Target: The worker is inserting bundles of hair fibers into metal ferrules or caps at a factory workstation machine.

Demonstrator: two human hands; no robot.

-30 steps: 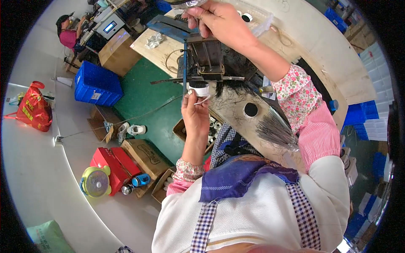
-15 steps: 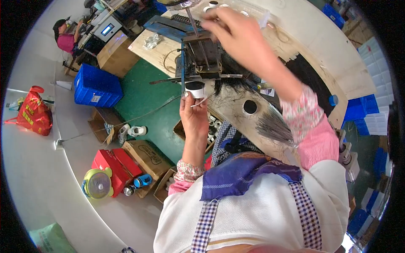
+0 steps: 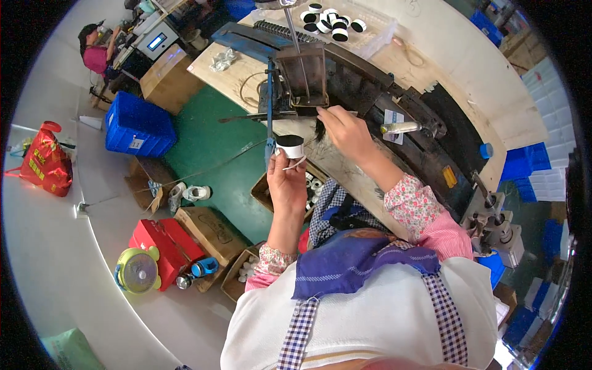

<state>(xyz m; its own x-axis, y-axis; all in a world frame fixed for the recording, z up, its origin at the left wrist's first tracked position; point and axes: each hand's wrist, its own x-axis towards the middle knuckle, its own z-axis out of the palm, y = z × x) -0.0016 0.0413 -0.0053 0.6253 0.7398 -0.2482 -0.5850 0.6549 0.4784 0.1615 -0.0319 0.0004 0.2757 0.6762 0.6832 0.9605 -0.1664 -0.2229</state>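
Note:
My left hand [image 3: 287, 188] grips a short white cylinder with a black top [image 3: 290, 146], held upright just in front of the machine. A thin white strip [image 3: 295, 164] sticks out by the same fingers. The fingertips of my right hand [image 3: 343, 131] are pinched together at the lower edge of the machine's open metal box [image 3: 303, 74]; whatever they hold there is too small to make out. Below those fingertips hangs a tuft of black bristles [image 3: 319, 130]. A thin metal rod [image 3: 296, 46] runs down into the box.
Several similar black-topped white cylinders [image 3: 339, 34] lie in a clear tray at the back. The machine's long dark metal beam [image 3: 401, 117] stretches rightward across the wooden table. Under the table stands a carton of small white parts [image 3: 264, 192]. A blue crate [image 3: 139, 125] is at left.
My right hand has come down from the top of the machine to the box's lower edge. My left hand has lowered the white cylinder slightly. The cylinders in the tray are now uncovered.

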